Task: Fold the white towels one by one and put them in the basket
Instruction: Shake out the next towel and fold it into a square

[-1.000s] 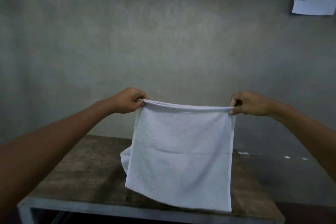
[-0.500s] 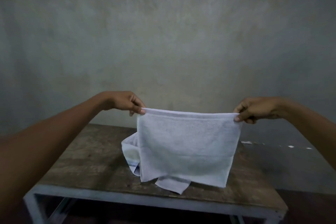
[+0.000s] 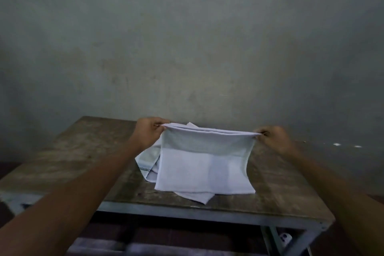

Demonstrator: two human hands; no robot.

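Hanging between left hand (image 3: 150,131), right hand (image 3: 272,137): towel (image 3: 204,164).

Both bare forearms reach forward from the lower corners of the view. The left hand (image 3: 150,132) pinches one top corner of a white towel (image 3: 204,169) with curled fingers, and the right hand (image 3: 273,137) pinches the other. The hands are roughly level and well apart, backs turned upward.

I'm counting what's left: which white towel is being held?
The front towel, pinched at its top corners by the left hand and right hand. The other towel lies crumpled on the table behind it, showing dotted trim.
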